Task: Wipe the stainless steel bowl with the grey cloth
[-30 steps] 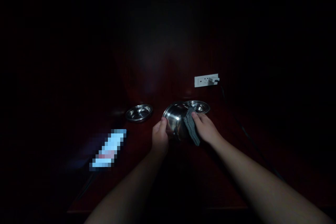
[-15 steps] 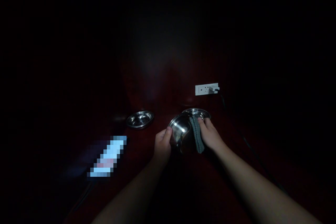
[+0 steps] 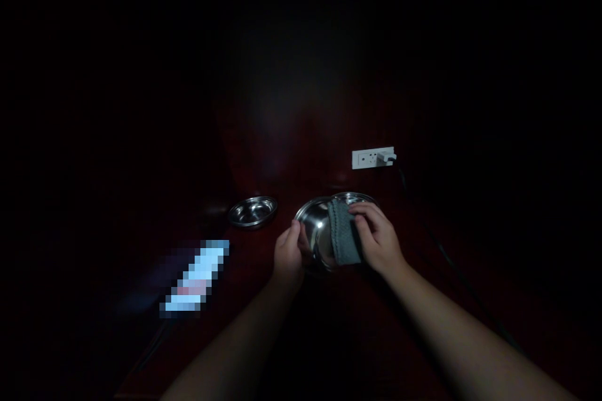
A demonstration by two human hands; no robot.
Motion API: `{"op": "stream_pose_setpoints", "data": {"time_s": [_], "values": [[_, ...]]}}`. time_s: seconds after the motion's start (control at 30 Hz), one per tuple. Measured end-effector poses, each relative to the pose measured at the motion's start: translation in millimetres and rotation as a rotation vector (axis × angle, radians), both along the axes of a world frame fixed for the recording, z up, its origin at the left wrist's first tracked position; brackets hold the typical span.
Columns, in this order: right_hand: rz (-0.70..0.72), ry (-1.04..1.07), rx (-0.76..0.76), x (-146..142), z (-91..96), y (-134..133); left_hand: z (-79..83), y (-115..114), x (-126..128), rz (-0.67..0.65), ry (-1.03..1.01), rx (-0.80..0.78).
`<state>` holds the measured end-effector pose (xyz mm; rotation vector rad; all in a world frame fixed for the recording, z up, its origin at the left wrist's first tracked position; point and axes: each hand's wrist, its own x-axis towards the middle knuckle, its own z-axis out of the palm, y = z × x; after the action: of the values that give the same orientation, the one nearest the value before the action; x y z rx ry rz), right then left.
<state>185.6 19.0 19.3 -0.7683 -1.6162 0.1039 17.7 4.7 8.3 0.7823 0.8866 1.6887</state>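
Metal bowl (image 3: pixel 314 224) tilts between left fingers (image 3: pixel 294 232) gripping its rim and right fingers (image 3: pixel 369 210) holding grey cloth (image 3: pixel 345 237) against it. Dark red worktop (image 3: pixel 247 263) and wall (image 3: pixel 324 131) fade into blackness.

Both our bare forearms reach forward and slope in toward each other, so that our two hands face one another with a gap between them. Our left hand (image 3: pixel 288 257) is closed in a grip, its thumb (image 3: pixel 295 230) raised and pointing away from us, the fingers folded round beyond it and partly hidden. Our right hand (image 3: pixel 383 241) sits slightly farther forward, its fingers (image 3: pixel 371 210) gently bent and pointing across toward the left, its thumb lying nearer us, just below them. Behind each hand the wrist runs on nearly straight into the forearm, left (image 3: pixel 230 338) and right (image 3: pixel 451 319).
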Motion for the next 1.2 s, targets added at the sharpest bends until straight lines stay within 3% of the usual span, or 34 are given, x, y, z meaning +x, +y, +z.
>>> {"op": "stream_pose_setpoints", "data": {"time_s": [0.17,0.53,0.7,1.2], "values": [[0.041,-0.193,-0.047,5,-1.8,2,0.4,6,-2,0.038,-0.137,-0.012],[-0.247,-0.201,-0.119,1,-4.5,6,-7.6,9,-3,-0.106,-0.137,-0.042],[-0.151,-0.191,-0.085,0,-5.4,5,-4.6,7,-1,-0.107,-0.148,-0.029],[-0.11,-0.13,-0.01,0,-4.6,3,3.0,0,4,-0.13,-0.03,0.011]]}}
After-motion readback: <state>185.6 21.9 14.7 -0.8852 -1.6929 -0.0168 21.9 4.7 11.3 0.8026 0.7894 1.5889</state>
